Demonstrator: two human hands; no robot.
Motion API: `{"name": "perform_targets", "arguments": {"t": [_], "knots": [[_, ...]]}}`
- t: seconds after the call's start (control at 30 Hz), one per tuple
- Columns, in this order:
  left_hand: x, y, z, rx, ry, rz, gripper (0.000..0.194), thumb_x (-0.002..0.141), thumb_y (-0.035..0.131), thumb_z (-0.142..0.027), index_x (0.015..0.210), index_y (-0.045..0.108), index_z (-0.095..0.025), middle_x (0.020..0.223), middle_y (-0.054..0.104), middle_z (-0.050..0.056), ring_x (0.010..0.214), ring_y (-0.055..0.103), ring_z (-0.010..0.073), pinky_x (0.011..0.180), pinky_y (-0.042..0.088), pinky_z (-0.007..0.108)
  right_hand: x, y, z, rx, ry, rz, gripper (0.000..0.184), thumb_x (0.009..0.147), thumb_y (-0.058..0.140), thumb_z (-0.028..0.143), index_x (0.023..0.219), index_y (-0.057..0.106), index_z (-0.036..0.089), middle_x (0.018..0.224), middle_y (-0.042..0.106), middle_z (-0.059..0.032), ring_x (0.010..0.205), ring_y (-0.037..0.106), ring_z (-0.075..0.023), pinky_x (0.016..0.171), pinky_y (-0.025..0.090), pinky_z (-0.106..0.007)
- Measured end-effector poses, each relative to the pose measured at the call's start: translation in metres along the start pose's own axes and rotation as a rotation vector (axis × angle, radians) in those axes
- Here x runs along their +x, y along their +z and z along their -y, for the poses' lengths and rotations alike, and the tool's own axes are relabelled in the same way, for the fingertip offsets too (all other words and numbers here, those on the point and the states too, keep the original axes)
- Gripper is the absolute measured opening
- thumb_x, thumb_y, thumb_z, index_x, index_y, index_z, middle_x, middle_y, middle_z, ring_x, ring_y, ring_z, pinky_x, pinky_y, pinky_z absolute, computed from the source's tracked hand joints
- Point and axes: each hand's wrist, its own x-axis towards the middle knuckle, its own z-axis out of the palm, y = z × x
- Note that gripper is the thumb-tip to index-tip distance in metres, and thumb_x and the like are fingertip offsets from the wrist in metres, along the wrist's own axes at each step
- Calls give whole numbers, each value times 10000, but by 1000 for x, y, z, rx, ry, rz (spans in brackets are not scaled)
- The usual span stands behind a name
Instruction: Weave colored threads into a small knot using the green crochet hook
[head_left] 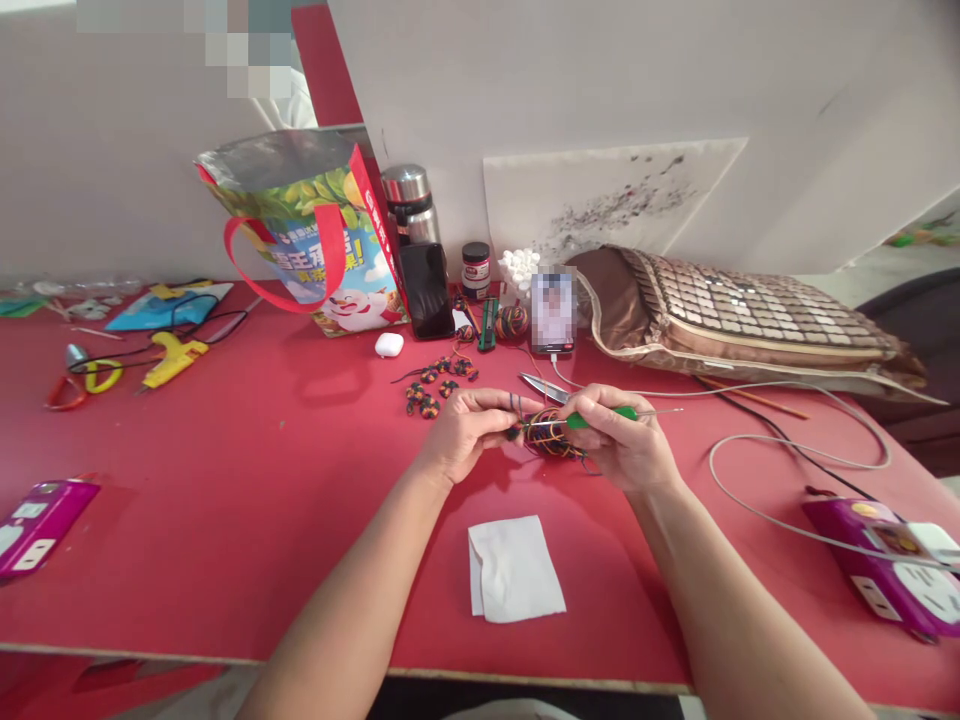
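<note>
In my right hand (619, 435) is a green-handled crochet hook (602, 416), gripped like a pen, with thin metal ends sticking out on both sides. My left hand (472, 432) pinches a small dark crochet piece (514, 432) at the hook's left end, and a dark strand runs over its fingers. Between and below my hands lies a loose tangle of multicoloured yarn (553, 438). Just behind it is a pair of scissors (547, 387), partly covered. Several small crocheted pieces (430, 406) in black, orange and green lie beyond my left hand.
A folded white tissue (517, 570) lies in front of me. Behind stand a shopping bag (315, 240), a flask (411, 200), a black phone (427, 290) and a lit phone (553, 310). A cushion-like bag (750, 310), charging cable (795, 388) and purple power strip (877, 560) are right; a yellow glue gun (172, 360) is left.
</note>
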Motion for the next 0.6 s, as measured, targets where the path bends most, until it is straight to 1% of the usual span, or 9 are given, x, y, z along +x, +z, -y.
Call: {"name": "perform_targets", "arguments": {"t": [0.07,0.1,0.13,0.23,0.3,0.47,0.53,0.6], "knots": [[0,4,6,-4,44,-13,252,620,861,-284,820,894,-134,632,706,77,511,536,98,501,249,245,0,2,-4,41,16,14,380,714,979,509,682,814,168,462,365,73,449,258,-49,488,167,-245],[1,7,9,-6,70,-23,261,640,877,-298,845,897,-138,641,712,71,499,490,80,509,269,248,0,4,-6,64,21,18,378,733,965,515,697,809,172,460,331,87,448,237,-49,483,168,-242],[1,10,13,-11,98,-39,268,657,888,-314,865,897,-146,646,712,60,495,460,69,516,284,251,1,5,-9,87,18,16,371,746,955,520,724,810,179,467,325,93,450,221,-50,479,175,-239],[2,18,23,-30,161,-92,253,715,891,-345,899,890,-172,588,662,16,504,466,77,533,329,247,3,10,-18,157,-4,-9,336,800,911,526,808,804,208,515,361,89,472,220,-67,473,249,-243],[3,22,26,-33,183,-122,243,738,888,-347,911,883,-177,578,662,12,516,502,90,524,338,242,4,13,-22,198,-14,-36,295,837,887,507,866,798,227,546,376,85,484,234,-79,470,281,-238],[1,25,24,-20,193,-148,277,723,909,-303,966,884,-171,620,710,24,542,576,112,524,391,241,6,14,-26,280,26,-62,281,849,893,481,891,798,219,571,370,84,497,256,-81,459,303,-216],[-1,25,21,-11,190,-162,309,705,926,-277,998,887,-186,700,752,26,550,582,106,534,419,246,6,14,-26,292,36,-61,289,841,901,483,882,800,216,572,376,83,493,237,-80,448,290,-218],[-3,26,19,1,192,-190,317,686,940,-258,992,890,-195,798,794,34,545,556,86,552,449,255,6,14,-26,295,37,-65,299,821,916,489,874,805,216,571,375,82,494,221,-81,443,279,-222]]}}
